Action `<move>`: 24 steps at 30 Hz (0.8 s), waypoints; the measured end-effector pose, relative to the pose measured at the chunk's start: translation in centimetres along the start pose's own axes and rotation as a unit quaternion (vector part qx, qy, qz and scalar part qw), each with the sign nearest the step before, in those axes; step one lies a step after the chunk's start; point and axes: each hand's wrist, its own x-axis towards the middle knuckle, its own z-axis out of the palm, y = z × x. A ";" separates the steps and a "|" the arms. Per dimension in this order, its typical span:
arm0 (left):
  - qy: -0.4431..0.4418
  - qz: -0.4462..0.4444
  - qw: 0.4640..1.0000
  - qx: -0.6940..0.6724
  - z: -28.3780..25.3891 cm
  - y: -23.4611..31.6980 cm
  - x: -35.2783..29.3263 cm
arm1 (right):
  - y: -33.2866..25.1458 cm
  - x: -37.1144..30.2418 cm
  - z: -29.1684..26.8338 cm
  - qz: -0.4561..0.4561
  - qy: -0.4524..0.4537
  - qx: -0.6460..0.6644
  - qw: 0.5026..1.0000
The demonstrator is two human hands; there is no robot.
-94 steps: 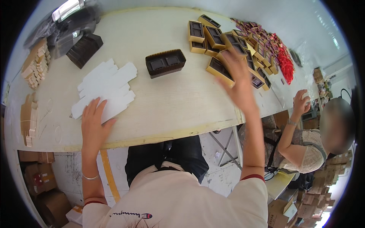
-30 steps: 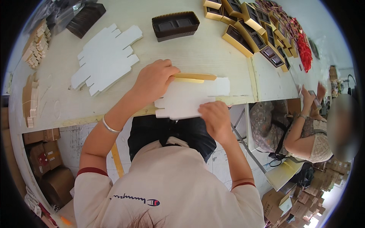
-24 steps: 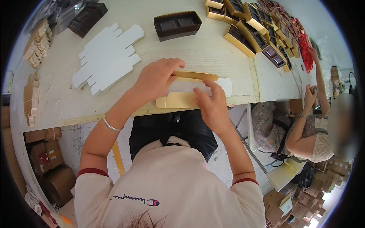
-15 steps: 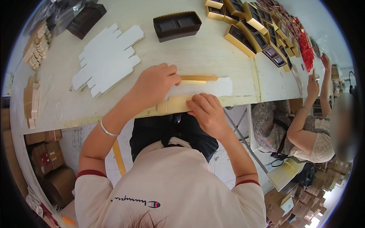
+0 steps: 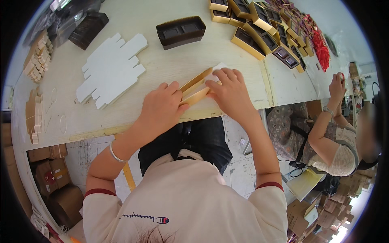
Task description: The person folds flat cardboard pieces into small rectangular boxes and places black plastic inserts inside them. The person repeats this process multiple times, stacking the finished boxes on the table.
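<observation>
Close to the table's front edge I hold a partly folded gold box (image 5: 196, 96), its two long gold walls raised and its inside white. My left hand (image 5: 163, 104) pinches its left end, thumb on the near wall. At the right end, my right hand (image 5: 231, 92) grips with thumb on the near wall and fingers over the far side, near a white end flap (image 5: 219, 66). Both hands partly hide the ends. Left of them lies a stack of flat white box blanks (image 5: 111, 69). Beyond the hands stands a stack of dark brown plastic trays (image 5: 181, 32).
Several gold boxes with brown trays (image 5: 263, 36) crowd the far right, beside red shredded filler (image 5: 320, 48). More brown trays (image 5: 88, 30) and folded card pieces (image 5: 39, 52) lie at the left. A co-worker (image 5: 332, 137) sits at the right, hands raised. Cartons (image 5: 54, 174) stand below the table.
The near gold wall, flat toward me before, is now folded upright. The box has turned aslant, right end farther away. My right hand has moved up and right to its right end.
</observation>
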 end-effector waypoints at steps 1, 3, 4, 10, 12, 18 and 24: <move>0.005 -0.017 1.000 -0.002 0.2 0.5 0.0 | -0.7 0.0 -0.1 -0.019 -0.003 0.048 0.999; -0.017 -0.053 0.998 -0.017 0.6 1.2 0.2 | -3.2 -0.2 -0.2 -0.051 -0.012 0.146 0.988; -0.042 -0.072 0.996 -0.026 0.6 1.5 0.4 | -4.0 -0.7 0.7 -0.033 -0.022 0.205 0.978; -0.280 -0.047 0.916 -0.283 -4.3 -1.4 0.6 | -2.5 -1.9 0.3 0.032 -0.074 0.418 0.905; -0.306 -0.026 0.888 -0.342 -4.0 -2.6 0.0 | -2.5 -1.8 0.3 0.031 -0.067 0.417 0.906; -0.066 0.121 0.984 -0.113 -1.7 -2.0 -0.1 | -3.3 -2.2 1.0 0.023 -0.010 0.372 0.928; 0.004 0.095 0.972 -0.216 1.5 -1.4 -0.9 | -4.4 -2.1 1.5 0.029 -0.001 0.374 0.927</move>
